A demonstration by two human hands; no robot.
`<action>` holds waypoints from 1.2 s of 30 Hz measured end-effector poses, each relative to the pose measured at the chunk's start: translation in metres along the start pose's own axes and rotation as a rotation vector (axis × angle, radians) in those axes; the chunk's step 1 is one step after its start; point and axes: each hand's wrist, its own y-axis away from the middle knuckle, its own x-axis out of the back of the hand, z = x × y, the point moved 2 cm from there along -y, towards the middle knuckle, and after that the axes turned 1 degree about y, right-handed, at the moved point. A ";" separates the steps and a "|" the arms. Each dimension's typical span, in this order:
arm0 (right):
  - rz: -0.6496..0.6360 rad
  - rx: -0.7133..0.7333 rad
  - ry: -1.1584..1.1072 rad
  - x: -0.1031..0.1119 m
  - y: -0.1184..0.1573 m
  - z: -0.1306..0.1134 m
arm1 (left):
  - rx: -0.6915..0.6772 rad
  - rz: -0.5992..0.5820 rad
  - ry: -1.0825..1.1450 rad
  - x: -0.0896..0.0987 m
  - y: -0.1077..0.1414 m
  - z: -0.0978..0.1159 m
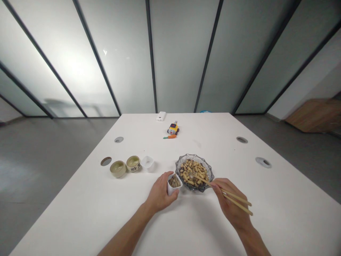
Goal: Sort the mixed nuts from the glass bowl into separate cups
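The left hand holds one white cup of seeds; the right hand grips two chopsticks, tips in one glass bowl of peanuts between both hands; beyond the left hand, leftward, stand two green bowls and one white container.

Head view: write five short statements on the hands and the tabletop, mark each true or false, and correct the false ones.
1. The left hand holds a small, square-rimmed white cup. True.
2. The right hand holds a metal spoon. False: it holds a pair of thin, wood-coloured chopsticks.
3. The chopsticks reach into a round, scalloped glass bowl of tan, peanut-like pieces. True.
4. Two round olive-green cups stand right of the glass bowl. False: both cups stand left of it.
5. A yellow-and-grey toy vehicle stands farther from the hands than the glass bowl does. True.
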 end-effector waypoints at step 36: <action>0.156 -0.014 -0.047 -0.004 0.006 -0.002 | 0.006 -0.022 -0.002 0.000 -0.001 0.001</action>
